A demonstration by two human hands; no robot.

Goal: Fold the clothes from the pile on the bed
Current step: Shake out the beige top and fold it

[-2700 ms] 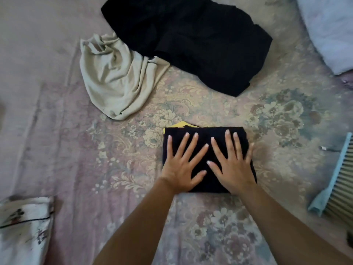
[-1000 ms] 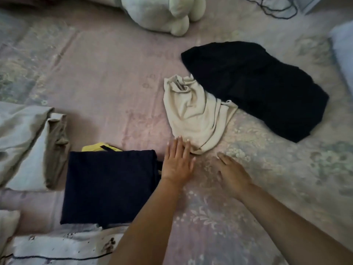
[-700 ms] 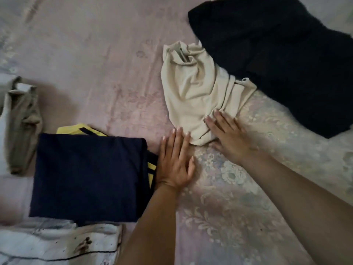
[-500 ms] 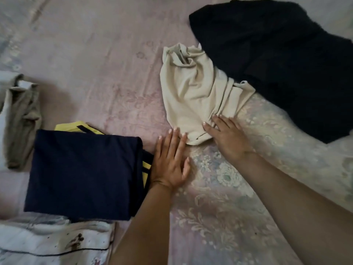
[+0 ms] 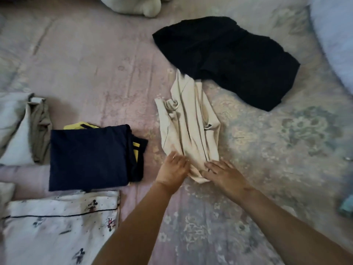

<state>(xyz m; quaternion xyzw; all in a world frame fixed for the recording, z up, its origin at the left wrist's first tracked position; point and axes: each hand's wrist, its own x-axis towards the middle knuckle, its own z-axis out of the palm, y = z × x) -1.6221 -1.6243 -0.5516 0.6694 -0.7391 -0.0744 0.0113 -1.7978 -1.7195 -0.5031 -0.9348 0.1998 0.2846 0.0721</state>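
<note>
In the head view, a crumpled cream garment is seen lying on the bed, stretched away from the person, with its far tip touching a black garment heaped farther back. The near end of the cream garment is held by both hands: the left hand is placed on its left edge and the right hand on its right edge. The fingers of the right hand are laid on the cloth, slightly spread; those of the left are curled at the cloth's edge, though whether it is pinched cannot be told through the blur. To the left, a folded navy garment is stacked over a yellow-trimmed one. A white printed cloth is seen nearest the person at lower left, and pale folded clothes at the left edge. Part of a plush toy is visible at the top.
</note>
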